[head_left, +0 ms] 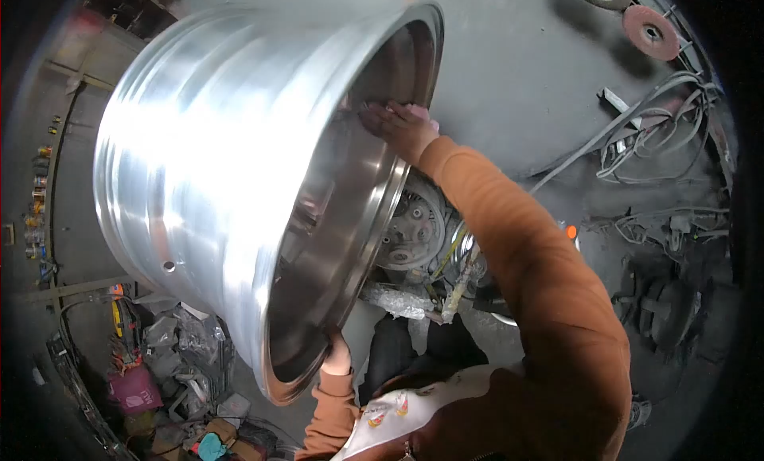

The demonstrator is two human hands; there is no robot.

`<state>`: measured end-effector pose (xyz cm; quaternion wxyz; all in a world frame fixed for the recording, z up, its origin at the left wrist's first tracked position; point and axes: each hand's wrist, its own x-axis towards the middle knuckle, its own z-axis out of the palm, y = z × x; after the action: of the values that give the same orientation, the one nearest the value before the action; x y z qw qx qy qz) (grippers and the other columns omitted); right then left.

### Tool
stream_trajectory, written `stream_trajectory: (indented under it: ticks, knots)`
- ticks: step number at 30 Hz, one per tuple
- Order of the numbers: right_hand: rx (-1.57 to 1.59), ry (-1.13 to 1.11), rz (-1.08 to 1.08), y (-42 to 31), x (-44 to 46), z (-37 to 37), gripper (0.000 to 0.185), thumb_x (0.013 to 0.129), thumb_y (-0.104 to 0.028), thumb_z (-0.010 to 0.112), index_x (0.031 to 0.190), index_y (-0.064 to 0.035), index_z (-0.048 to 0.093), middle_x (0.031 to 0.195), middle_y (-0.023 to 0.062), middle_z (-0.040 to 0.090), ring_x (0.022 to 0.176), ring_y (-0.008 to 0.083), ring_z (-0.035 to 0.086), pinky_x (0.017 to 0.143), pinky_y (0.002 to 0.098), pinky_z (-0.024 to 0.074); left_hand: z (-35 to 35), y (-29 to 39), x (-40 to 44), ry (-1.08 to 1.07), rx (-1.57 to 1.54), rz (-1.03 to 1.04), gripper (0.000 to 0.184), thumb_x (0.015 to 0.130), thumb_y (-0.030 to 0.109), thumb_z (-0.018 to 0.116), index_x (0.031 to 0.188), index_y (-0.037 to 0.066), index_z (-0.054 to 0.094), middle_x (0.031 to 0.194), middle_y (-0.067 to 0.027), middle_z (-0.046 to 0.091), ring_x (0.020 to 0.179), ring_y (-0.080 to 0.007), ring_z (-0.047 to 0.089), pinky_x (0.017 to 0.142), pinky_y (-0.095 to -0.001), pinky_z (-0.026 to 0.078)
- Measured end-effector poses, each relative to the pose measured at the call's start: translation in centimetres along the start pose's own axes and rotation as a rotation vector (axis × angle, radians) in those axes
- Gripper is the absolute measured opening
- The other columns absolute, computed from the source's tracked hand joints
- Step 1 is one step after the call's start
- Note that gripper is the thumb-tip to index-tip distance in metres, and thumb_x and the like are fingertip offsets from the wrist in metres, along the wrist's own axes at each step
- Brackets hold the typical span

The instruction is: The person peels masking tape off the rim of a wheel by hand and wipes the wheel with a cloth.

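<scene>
A large polished metal wheel rim fills the left and middle of the view, tilted with its open side toward the right. My right hand reaches into its opening and presses a pink cloth against the inner wall, fingers closed over the cloth. At the lower edge of the rim, my left hand grips the lip. Its fingers are mostly hidden inside the rim. Both forearms wear brown sleeves.
Behind the rim sits a round metal machine part beside a wrapped bar. Cables and a reddish disc are at the right. Bags and loose clutter lie lower left; small containers line the left side.
</scene>
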<state>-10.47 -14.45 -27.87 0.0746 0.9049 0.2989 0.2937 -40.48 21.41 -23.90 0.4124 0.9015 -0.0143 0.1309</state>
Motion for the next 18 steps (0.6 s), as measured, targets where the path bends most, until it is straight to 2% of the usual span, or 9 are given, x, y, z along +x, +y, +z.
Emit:
stream_trajectory:
  ticks: [1,3,5,6,7,10,13,16,18]
  knots:
    - [-0.004,-0.008,0.005,-1.6,0.3,-1.6,0.045,0.09,-0.02,0.051,0.134,-0.0082,0.048,0.131,0.0131,0.055,0.11,0.0317,0.06,0.085,0.0427,0.052,0.0,0.5,0.1,-0.008,-0.006,0.001,0.035,0.088,0.0,0.062,0.121,-0.007,0.055,0.125,-0.0149,0.058,0.107,-0.0233,0.056,0.097,-0.0342,0.041]
    - [0.812,-0.879,0.59,-9.5,2.4,-8.0,0.048,0.091,-0.017,0.048,0.138,-0.0058,0.044,0.13,0.0163,0.055,0.113,0.0314,0.058,0.094,0.0409,0.0488,-0.1,2.2,1.2,0.014,-0.179,-0.094,0.034,0.088,0.0,0.062,0.121,-0.008,0.055,0.127,-0.0154,0.056,0.11,-0.0233,0.054,0.099,-0.0345,0.04]
    - [0.837,-0.407,0.27,-24.5,-1.4,-3.7,0.046,0.094,-0.01,0.042,0.139,-0.0052,0.042,0.143,0.0203,0.042,0.127,0.0328,0.047,0.106,0.0431,0.0383,-1.1,3.2,1.6,0.018,-0.17,-0.057,0.037,0.088,-0.002,0.06,0.123,-0.008,0.052,0.127,-0.0174,0.055,0.111,-0.0251,0.054,0.097,-0.036,0.042]
    - [1.224,-0.175,0.165,-25.6,-0.7,-9.2,0.046,0.094,-0.008,0.042,0.14,-0.0064,0.041,0.149,0.0213,0.032,0.137,0.0339,0.034,0.112,0.0445,0.0296,-2.1,3.9,1.7,0.058,-0.121,-0.003,0.039,0.087,-0.003,0.059,0.125,-0.007,0.05,0.126,-0.0182,0.055,0.109,-0.0261,0.055,0.095,-0.0363,0.044]
    - [1.619,-0.28,0.351,-25.1,2.2,-16.0,0.046,0.092,-0.006,0.047,0.138,-0.005,0.043,0.149,0.0225,0.031,0.139,0.0359,0.028,0.114,0.0448,0.0246,-3.3,5.1,1.9,0.093,-0.073,0.046,0.04,0.086,-0.005,0.057,0.126,-0.007,0.049,0.125,-0.019,0.055,0.108,-0.0271,0.055,0.093,-0.0366,0.046]
    - [2.708,-0.237,0.669,-28.2,4.4,-22.8,0.043,0.088,-0.001,0.051,0.131,-0.0009,0.048,0.137,0.0253,0.043,0.127,0.04,0.042,0.107,0.0452,0.0343,-10.1,12.8,7.1,-0.16,-0.026,0.054,0.054,0.085,-0.003,0.055,0.135,-0.007,0.035,0.127,-0.0219,0.051,0.112,-0.0288,0.054,0.097,-0.0412,0.043]
    - [2.113,0.348,0.267,-30.1,3.7,-24.3,0.045,0.078,0.004,0.054,0.124,0.0055,0.053,0.13,0.0266,0.049,0.118,0.0438,0.048,0.103,0.0443,0.0384,-11.6,21.6,14.9,-0.241,0.211,0.413,0.083,0.086,0.022,0.061,0.148,-0.002,0.013,0.147,-0.0284,0.029,0.137,-0.0363,0.031,0.114,-0.0488,0.02]
    - [1.651,-0.008,0.202,-29.6,0.6,-19.1,0.062,0.068,0.009,0.051,0.129,0.0021,0.051,0.134,0.0252,0.046,0.128,0.0392,0.04,0.111,0.044,0.0302,-9.6,25.2,18.0,-0.263,0.075,0.395,0.096,0.085,0.04,0.061,0.151,0.001,0.003,0.154,-0.0291,0.01,0.144,-0.0388,0.012,0.116,-0.0493,0.007]
    - [1.335,-0.682,0.237,-23.6,-4.7,-11.8,0.055,0.075,-0.004,0.056,0.129,-0.0041,0.054,0.133,0.0203,0.05,0.128,0.0268,0.046,0.105,0.0416,0.0396,-9.3,25.7,18.9,-0.271,0.046,0.428,0.099,0.084,0.041,0.064,0.151,0.001,0.003,0.154,-0.0289,0.011,0.143,-0.0387,0.015,0.116,-0.0496,0.009]
